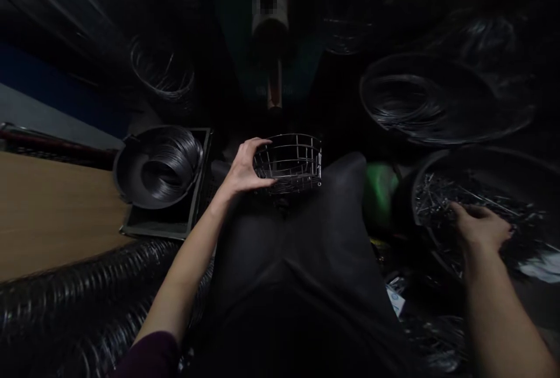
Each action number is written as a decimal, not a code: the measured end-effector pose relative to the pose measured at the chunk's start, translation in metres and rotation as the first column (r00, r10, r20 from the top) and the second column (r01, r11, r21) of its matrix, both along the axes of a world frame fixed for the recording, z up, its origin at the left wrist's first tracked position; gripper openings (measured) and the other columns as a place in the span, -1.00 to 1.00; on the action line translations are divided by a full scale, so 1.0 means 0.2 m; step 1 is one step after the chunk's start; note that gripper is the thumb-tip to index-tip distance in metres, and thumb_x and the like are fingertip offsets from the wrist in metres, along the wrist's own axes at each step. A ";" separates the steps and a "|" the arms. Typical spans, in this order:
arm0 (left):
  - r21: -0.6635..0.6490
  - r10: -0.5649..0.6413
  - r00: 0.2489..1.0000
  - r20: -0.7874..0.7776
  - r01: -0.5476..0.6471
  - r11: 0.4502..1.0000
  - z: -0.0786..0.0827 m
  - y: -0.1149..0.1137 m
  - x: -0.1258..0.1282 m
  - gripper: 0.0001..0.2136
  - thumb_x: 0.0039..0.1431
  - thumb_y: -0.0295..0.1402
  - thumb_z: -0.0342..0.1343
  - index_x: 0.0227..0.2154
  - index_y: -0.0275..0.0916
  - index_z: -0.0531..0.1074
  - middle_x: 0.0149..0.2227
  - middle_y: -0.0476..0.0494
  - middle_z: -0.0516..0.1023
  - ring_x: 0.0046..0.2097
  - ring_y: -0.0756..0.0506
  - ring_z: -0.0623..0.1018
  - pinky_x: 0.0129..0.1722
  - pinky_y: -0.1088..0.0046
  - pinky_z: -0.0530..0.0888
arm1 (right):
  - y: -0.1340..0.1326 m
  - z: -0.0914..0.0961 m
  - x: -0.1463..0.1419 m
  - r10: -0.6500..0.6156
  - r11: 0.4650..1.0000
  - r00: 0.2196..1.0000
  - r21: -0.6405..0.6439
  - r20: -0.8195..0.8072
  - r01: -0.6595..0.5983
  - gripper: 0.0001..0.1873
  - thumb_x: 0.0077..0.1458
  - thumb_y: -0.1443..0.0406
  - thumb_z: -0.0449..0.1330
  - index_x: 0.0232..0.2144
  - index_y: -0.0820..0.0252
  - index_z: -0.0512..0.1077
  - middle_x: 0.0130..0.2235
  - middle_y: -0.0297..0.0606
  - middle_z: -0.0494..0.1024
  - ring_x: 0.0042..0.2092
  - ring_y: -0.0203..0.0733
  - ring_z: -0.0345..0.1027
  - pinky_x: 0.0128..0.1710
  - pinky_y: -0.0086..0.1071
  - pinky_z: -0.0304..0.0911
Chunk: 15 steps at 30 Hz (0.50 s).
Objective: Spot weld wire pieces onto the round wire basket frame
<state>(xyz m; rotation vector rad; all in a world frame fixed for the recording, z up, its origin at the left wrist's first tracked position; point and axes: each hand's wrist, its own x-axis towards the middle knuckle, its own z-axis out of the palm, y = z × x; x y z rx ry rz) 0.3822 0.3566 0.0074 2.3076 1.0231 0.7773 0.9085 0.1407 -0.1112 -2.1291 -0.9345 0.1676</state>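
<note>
A round wire basket (301, 159) of thin metal rods is in the middle, below an upright machine post. My left hand (245, 168) grips its left side, with the thumb at the front and the fingers over the back rim. My right hand (481, 226) is over a dark round tub (420, 171) at the right, which holds many short metal wire pieces (485, 194). The thumb and fingers of this hand are bent together among the pieces. Whether it has picked one up is hidden.
Coiled wire rings (170, 162) lie in a round pan on a crate at the left, beside a wooden board (61, 214). Stacked wire rings (79, 308) fill the lower left. Another basin (472, 109) with rings stands at the back right. The machine post (274, 80) stands ahead.
</note>
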 end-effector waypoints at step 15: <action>0.103 -0.005 0.997 -0.079 0.013 0.995 0.10 0.02 0.07 -0.38 -0.18 -0.19 0.41 0.00 -0.18 0.38 0.16 -0.30 0.28 0.21 -0.33 0.30 0.20 0.02 0.32 | 0.41 0.52 -1.24 0.486 0.844 0.693 0.079 -0.532 -0.530 -0.48 -0.06 -0.09 0.31 -0.19 0.14 0.41 -0.46 -0.33 0.52 -0.39 -0.18 0.44 -0.36 -0.33 0.35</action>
